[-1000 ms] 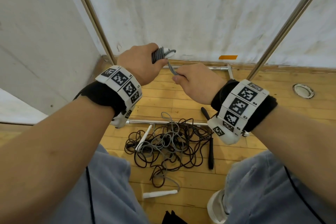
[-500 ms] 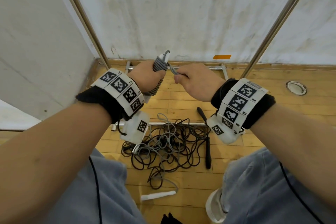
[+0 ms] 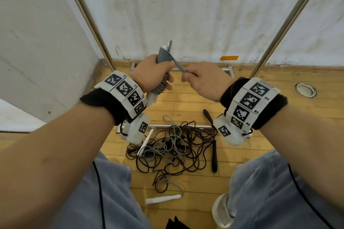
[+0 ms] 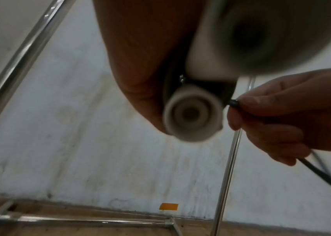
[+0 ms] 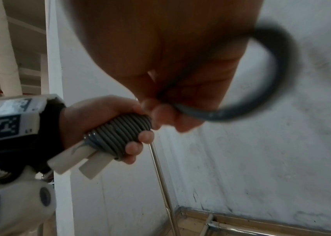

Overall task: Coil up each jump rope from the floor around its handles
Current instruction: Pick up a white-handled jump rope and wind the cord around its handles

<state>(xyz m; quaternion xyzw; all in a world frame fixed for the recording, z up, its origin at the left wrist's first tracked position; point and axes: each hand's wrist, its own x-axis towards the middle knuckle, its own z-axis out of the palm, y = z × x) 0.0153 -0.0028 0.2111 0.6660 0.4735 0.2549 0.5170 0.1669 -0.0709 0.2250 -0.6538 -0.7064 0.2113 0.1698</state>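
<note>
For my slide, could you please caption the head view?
Left hand grips rope-wrapped handles; right hand pinches the gray rope.

Gym-like room: wooden floor, jump ropes

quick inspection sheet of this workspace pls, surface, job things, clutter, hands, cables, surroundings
surface: wooden plank floor.
job's things: grey rope wound round a pair of white handles, last loop not yet wrapped; tangled pile of brown and grey ropes on the floor; black handle and loose white handle beside it.
clutter: nothing seen.
grippers: left hand grips the wound bundle; right hand pinches the rope's free loop.
cables: thin black cords run over both trouser legs.
surroundings: white walls, metal frame poles, orange tape, round floor fitting.
</note>
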